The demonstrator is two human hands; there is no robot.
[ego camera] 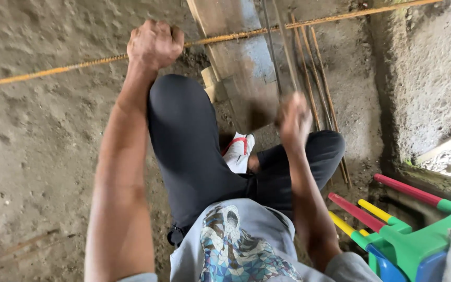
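My left hand is clenched around a long rusty ribbed steel rod that runs across the top of the view, above my raised left knee in black trousers. My right hand is blurred by motion and grips a dark thin tool or bar that points up toward the rod. What exactly that bar is I cannot tell. A white and red shoe shows between my legs.
Several thin rusty rods lie on the dirt floor beside a worn wooden plank. A rough concrete wall rises at right. An overturned plastic chair with green, red and yellow legs sits at lower right.
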